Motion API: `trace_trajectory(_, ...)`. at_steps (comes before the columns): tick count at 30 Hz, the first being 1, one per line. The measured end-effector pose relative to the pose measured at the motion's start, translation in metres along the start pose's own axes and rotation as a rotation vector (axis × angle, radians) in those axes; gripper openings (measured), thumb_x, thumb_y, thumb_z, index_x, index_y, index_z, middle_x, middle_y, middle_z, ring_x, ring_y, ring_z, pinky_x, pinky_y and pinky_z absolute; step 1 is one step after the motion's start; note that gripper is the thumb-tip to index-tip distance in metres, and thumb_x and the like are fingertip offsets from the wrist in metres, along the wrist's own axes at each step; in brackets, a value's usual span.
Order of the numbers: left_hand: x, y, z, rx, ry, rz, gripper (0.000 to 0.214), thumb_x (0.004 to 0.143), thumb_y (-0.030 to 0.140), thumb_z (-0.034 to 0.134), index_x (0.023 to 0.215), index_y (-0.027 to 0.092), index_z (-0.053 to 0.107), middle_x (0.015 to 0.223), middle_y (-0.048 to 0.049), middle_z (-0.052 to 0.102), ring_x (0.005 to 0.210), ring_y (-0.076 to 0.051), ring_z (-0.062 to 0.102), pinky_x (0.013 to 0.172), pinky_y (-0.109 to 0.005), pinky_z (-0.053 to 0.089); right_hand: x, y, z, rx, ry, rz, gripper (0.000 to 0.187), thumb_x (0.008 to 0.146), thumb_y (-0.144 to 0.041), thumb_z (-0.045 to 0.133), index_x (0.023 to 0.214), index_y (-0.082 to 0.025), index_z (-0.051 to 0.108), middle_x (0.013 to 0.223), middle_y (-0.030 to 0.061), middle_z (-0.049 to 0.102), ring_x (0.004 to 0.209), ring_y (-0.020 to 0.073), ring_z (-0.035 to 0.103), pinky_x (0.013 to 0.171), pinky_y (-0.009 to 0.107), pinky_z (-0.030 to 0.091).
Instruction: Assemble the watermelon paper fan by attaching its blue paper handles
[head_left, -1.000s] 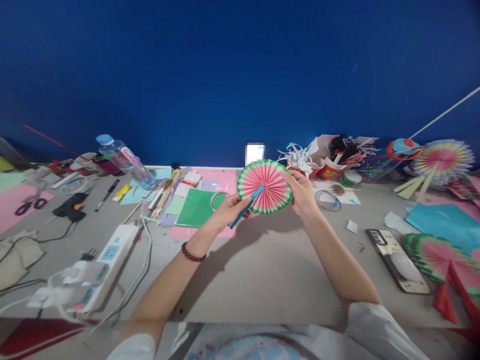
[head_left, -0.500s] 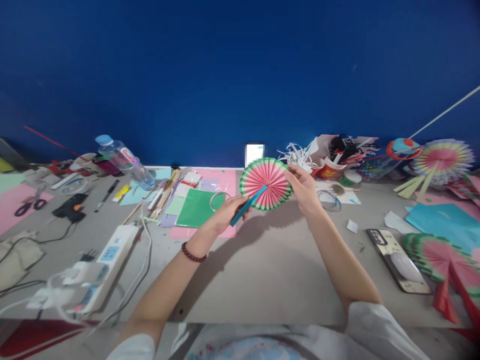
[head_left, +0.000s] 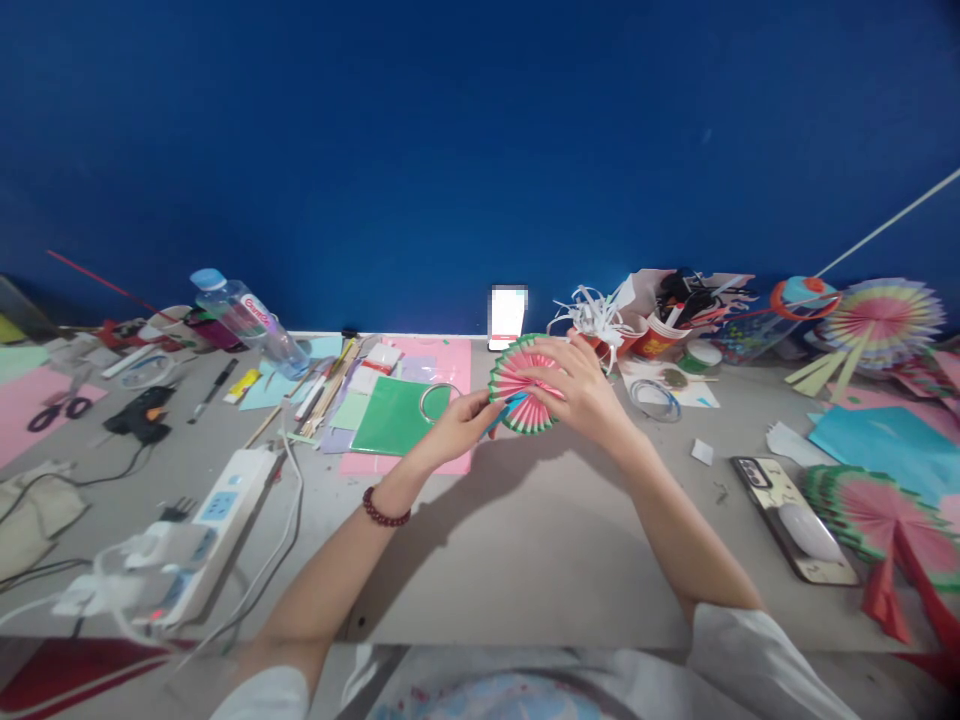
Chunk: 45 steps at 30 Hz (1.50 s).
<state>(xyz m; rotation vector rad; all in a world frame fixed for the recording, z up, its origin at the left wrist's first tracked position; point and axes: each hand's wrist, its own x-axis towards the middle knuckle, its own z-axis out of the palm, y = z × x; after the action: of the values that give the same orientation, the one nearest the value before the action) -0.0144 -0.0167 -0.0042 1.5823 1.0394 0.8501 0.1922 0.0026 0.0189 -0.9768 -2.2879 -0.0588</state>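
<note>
A round pleated paper fan (head_left: 510, 392), pink with a green rim like a watermelon slice, is held above the grey table (head_left: 525, 540). My left hand (head_left: 457, 425) pinches its blue handle stick (head_left: 504, 412) from below left. My right hand (head_left: 577, 395) lies over the fan's right half, fingers curled on the pleats, hiding much of the disc.
Coloured paper sheets (head_left: 394, 412), a water bottle (head_left: 251, 320) and a glue gun (head_left: 142, 418) lie at the left, with a power strip (head_left: 217, 520) nearer. A phone (head_left: 799, 520), finished watermelon fans (head_left: 870, 515) and cups of scraps (head_left: 660, 335) are at the right.
My right hand has moved from the fan's right edge across its face, covering it. The fan has dropped slightly and looks narrower.
</note>
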Motion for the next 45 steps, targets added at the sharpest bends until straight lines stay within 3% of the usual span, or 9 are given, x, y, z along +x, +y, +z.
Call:
trace_trajectory(6,0.0,-0.007,-0.003,0.006,-0.1,-0.089,0.039,0.086,0.052,0.051,0.066,0.018,0.05,0.052,0.0046,0.044,0.048,-0.009,0.041,0.047,-0.022,0.03,-0.002,0.012,0.012,0.069,-0.117,-0.077,0.019,0.094,-0.03,0.052,0.096,-0.02,0.068,0.113,0.0095,0.064,0.104,0.024,0.056,0.094,0.042,0.042)
trace_trajectory(14,0.006,-0.02,-0.013,-0.078,-0.307,-0.221,0.045,0.084,0.058,0.051,0.079,0.016,0.066,0.058,-0.0027,0.063,0.054,-0.013,0.058,0.055,-0.023,0.044,-0.004,0.017,0.021,0.175,-0.371,-0.027,0.02,0.095,-0.033,0.051,0.095,-0.022,0.067,0.101,0.0071,0.066,0.094,0.0214,0.058,0.081,0.034,0.043)
trace_trajectory(20,0.006,-0.017,-0.018,-0.098,-0.353,-0.297,0.047,0.081,0.061,0.055,0.075,0.017,0.069,0.065,-0.0054,0.069,0.059,-0.014,0.062,0.06,-0.024,0.047,-0.006,0.016,0.029,0.237,-0.479,0.044,0.025,0.092,-0.043,0.054,0.093,-0.022,0.067,0.094,0.0054,0.067,0.09,0.021,0.06,0.078,0.032,0.043)
trace_trajectory(29,0.011,-0.028,-0.025,-0.112,-0.416,-0.262,0.051,0.083,0.058,0.053,0.069,0.015,0.074,0.069,-0.0113,0.071,0.064,-0.017,0.066,0.071,-0.03,0.053,-0.008,0.015,0.036,0.311,-0.523,0.131,0.019,0.088,-0.038,0.059,0.099,-0.023,0.064,0.102,0.0051,0.067,0.089,0.0206,0.061,0.074,0.029,0.042)
trace_trajectory(34,0.009,-0.028,-0.025,-0.135,-0.424,-0.296,0.046,0.082,0.055,0.056,0.075,0.014,0.075,0.074,-0.0131,0.073,0.067,-0.02,0.068,0.066,-0.029,0.055,-0.008,0.01,0.042,0.219,-0.513,0.151,0.011,0.085,-0.027,0.061,0.094,-0.021,0.063,0.095,0.0042,0.067,0.083,0.0195,0.061,0.067,0.027,0.039)
trace_trajectory(40,0.01,-0.029,-0.024,-0.151,-0.382,-0.285,0.03,0.081,0.037,0.056,0.068,0.016,0.073,0.07,-0.0101,0.073,0.067,-0.019,0.068,0.066,-0.028,0.054,-0.011,0.009,0.049,0.147,-0.46,0.1,0.009,0.086,-0.027,0.06,0.092,-0.02,0.062,0.091,0.0048,0.067,0.08,0.0191,0.06,0.065,0.027,0.037)
trace_trajectory(45,0.009,-0.029,-0.023,-0.169,-0.351,-0.34,0.023,0.074,0.025,0.053,0.061,0.017,0.069,0.07,-0.0098,0.073,0.066,-0.019,0.068,0.066,-0.028,0.054,-0.014,0.014,0.051,0.132,-0.486,0.075,0.013,0.089,-0.029,0.059,0.1,-0.022,0.061,0.1,0.0049,0.066,0.085,0.0196,0.06,0.066,0.027,0.038)
